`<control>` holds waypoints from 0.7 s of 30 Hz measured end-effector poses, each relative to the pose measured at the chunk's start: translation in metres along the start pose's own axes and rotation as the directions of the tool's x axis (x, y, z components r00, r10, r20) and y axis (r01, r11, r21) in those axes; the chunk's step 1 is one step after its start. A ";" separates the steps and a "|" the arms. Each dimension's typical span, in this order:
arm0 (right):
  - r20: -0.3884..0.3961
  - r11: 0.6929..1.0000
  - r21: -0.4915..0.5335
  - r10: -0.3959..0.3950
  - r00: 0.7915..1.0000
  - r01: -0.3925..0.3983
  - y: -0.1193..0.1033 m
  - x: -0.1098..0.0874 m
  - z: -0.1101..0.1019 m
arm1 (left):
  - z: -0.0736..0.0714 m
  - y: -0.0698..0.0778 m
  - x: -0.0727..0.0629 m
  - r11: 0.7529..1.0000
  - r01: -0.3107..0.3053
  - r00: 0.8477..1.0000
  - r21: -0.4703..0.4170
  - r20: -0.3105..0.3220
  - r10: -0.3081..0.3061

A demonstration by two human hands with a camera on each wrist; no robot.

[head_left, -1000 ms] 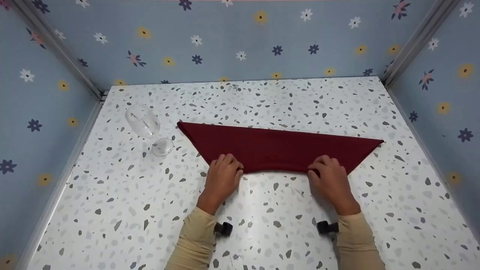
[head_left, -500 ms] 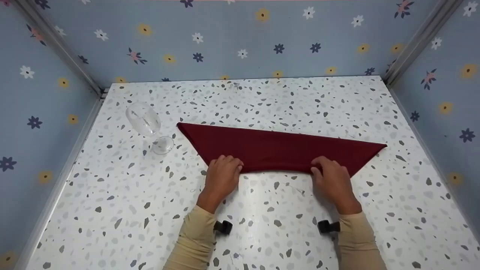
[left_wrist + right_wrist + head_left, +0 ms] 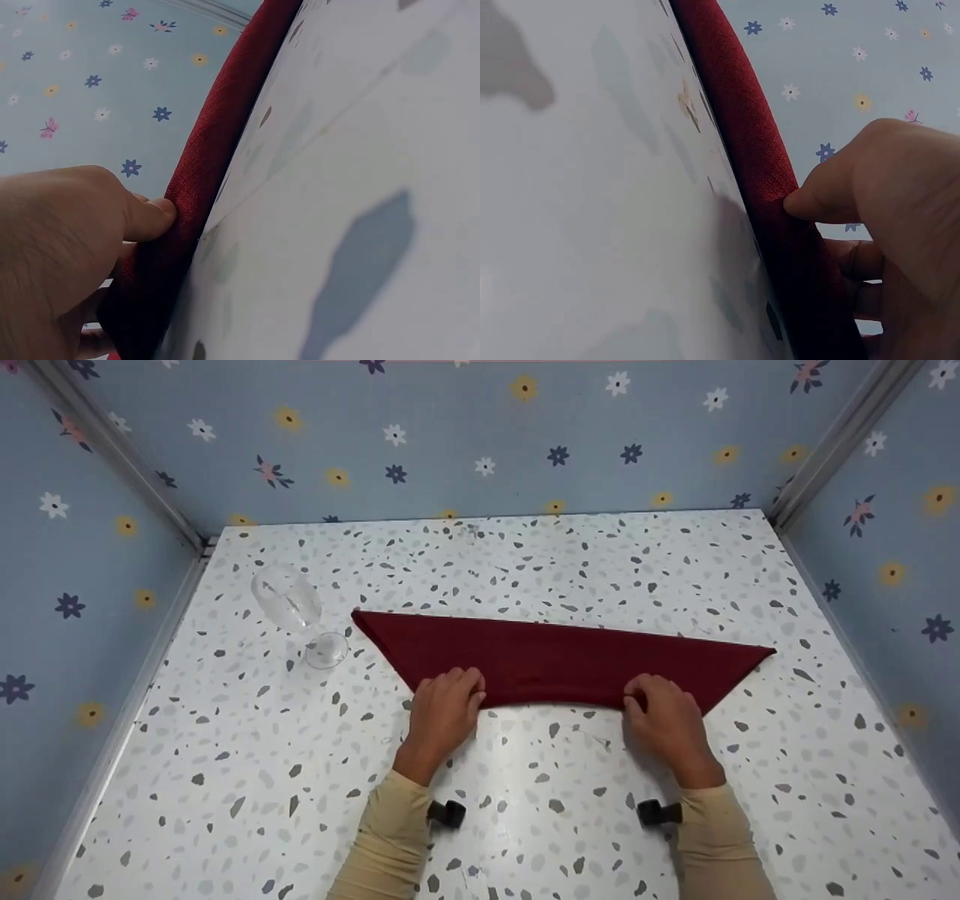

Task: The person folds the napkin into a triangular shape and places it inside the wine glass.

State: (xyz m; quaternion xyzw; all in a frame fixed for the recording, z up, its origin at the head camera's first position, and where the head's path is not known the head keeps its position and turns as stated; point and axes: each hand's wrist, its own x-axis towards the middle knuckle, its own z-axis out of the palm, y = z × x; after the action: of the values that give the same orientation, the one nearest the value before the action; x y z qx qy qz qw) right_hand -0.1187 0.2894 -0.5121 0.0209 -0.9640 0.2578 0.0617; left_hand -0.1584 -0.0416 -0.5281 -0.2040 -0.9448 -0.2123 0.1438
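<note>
A dark red cloth napkin (image 3: 540,656), folded into a long trapezoid, lies across the middle of the table with its longer edge at the far side. My left hand (image 3: 442,712) pinches the rolled near edge left of centre; in the left wrist view the thumb (image 3: 154,217) presses against the red roll. Farther right along that same edge, my right hand (image 3: 666,724) grips the cloth, its thumb (image 3: 817,199) on the front of the roll in the right wrist view. Between the hands the near edge bows slightly. Several fingertips are hidden behind the cloth in the wrist views.
A clear stemmed glass (image 3: 289,600) lies on its side left of the napkin, its round foot toward me. The speckled white table (image 3: 555,840) is bounded by a flowered blue back wall (image 3: 442,442) and similar side walls. Black wrist mounts stick out from both sleeves.
The napkin's right corner and my right hand have shifted slightly to the right. Its far left corner has come a little nearer. The glass has stayed in place.
</note>
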 end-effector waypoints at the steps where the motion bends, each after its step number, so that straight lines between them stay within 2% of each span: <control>1: -0.001 1.000 -0.001 0.003 1.000 -0.003 0.000 0.000 0.000 | 0.000 0.000 0.000 1.000 -0.004 1.000 0.003 -0.005 0.004; 5: -0.017 1.000 0.002 -0.004 1.000 0.004 0.001 0.000 0.001 | -0.004 -0.002 -0.002 0.999 -0.019 1.000 0.025 -0.007 0.020; 14: -0.038 1.000 -0.009 -0.022 0.999 0.021 0.002 -0.001 0.001 | -0.009 -0.006 -0.002 0.999 -0.042 0.992 -0.001 0.115 0.042; 21: -0.032 0.999 -0.022 -0.029 0.999 0.028 0.002 0.000 0.001 | -0.008 -0.007 -0.001 1.000 -0.026 0.996 -0.018 0.080 0.027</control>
State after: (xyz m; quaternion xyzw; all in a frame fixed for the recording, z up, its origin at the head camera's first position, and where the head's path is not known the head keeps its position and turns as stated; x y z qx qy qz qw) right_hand -0.1187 0.2905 -0.5139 0.0297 -0.9653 0.2466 0.0810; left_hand -0.1595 -0.0513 -0.5236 -0.2261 -0.9452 -0.2098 0.1068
